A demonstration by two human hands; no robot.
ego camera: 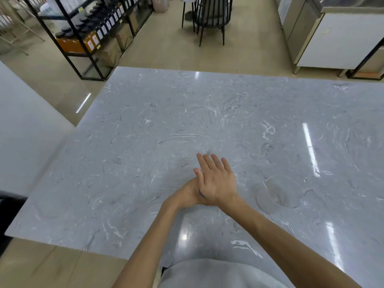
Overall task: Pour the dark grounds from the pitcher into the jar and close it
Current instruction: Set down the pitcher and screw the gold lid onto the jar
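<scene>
No pitcher, jar of grounds or lid can be made out. Both hands meet above the near middle of the grey marble table (pixel 145 132). My right hand (pixel 217 181) lies flat, back up, fingers stretched forward and slightly spread. It rests across my left hand (pixel 187 194), which comes in from the lower left and is mostly covered. One finger of the left hand peeks out beside the right hand's edge. Neither hand holds anything that I can see.
A faint round transparent glass item (pixel 278 192) sits on the table right of my hands; what it is stays unclear. A black shelf rack with bottles (pixel 91 36) stands far left, a black chair (pixel 209 15) behind, and steel cabinets (pixel 332 38) far right.
</scene>
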